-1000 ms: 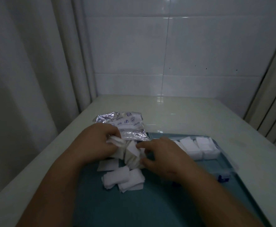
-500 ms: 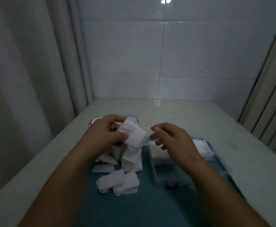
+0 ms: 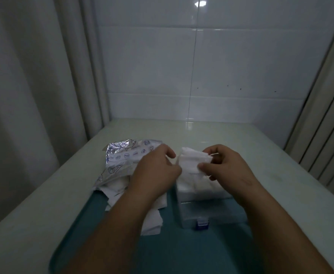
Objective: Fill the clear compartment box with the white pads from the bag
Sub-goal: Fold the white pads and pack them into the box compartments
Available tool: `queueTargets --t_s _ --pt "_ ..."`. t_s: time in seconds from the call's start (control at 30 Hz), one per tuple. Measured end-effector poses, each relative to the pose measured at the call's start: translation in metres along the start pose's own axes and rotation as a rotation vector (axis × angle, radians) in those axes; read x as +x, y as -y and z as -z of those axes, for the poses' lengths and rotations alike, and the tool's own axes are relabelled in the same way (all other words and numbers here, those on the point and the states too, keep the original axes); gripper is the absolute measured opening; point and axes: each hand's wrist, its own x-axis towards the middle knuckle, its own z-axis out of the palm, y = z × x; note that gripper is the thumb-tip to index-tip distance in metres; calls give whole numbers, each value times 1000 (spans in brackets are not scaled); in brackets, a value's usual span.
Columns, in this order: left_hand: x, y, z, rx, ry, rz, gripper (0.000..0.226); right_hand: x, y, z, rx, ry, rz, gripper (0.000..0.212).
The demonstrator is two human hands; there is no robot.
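A stack of white pads (image 3: pixel 194 161) is held in the air between both hands, above the clear compartment box (image 3: pixel 199 212). My right hand (image 3: pixel 227 171) pinches its right end with thumb and fingers. My left hand (image 3: pixel 156 173) touches its left end with curled fingers. The box stands on a teal mat (image 3: pixel 182 248); its far compartments hold white pads and it has a blue latch at the front. The shiny printed bag (image 3: pixel 124 157) lies to the left, with loose white pads (image 3: pixel 152 220) spilled in front of it, partly hidden by my left forearm.
The teal mat lies on a pale table (image 3: pixel 281 175) that runs to a white tiled wall. A curtain (image 3: pixel 33 86) hangs along the left side and vertical slats (image 3: pixel 328 135) stand at the right.
The pad stack moved right from beside the bag to above the box. My right hand, empty before, now pinches its right end. The camera has tilted and the bag shows more.
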Motion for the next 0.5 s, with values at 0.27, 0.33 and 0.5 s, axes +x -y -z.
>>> queueTargets --t_s 0.27,0.33,0.5 --pt "-9 7 -18 378 221 -58 26 5 -11 1 -120 -21 -13 20" --pt "-9 9 -17 379 215 -56 27 5 -10 0 -132 -27 -7 20" --pt "-5 15 -15 379 186 -75 33 4 -9 -4 -133 -20 -2 21"
